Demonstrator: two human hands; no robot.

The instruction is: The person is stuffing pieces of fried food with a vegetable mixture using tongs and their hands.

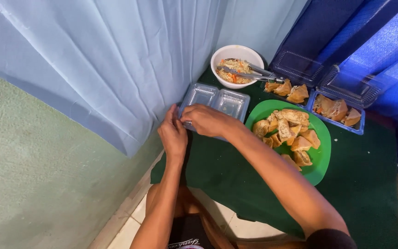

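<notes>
Two hands, left hand (173,134) & right hand (207,121), fingers pinched on clear clamshell container (217,102) corner; their grip pt is hidden.

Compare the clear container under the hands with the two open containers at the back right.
The clear container under the left hand and right hand has empty compartments; the two back containers hold fried pieces. The near one lies flat on the green cloth; the back ones have lids propped up against the blue curtain. All are clear plastic.

Green mat (360,184) under plate (321,161), bowl (217,57), containers (215,99).
</notes>
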